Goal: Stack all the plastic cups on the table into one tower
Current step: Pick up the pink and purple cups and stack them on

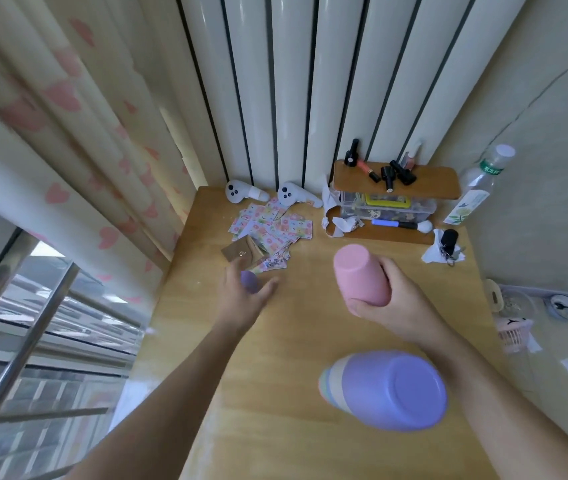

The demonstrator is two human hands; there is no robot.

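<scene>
The left hand (246, 292) curls loosely round a small purple cup (250, 281), grip unclear; the right hand (384, 299) clasps the inverted pink cup (360, 276) (tilted, aloft); set crooked on the near tower (384, 388), it might topple everything.

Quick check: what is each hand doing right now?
Left hand: fingers curled around a small purple cup, apparently gripping it.
Right hand: closed around a pink cup, held upside down above the table.
</scene>
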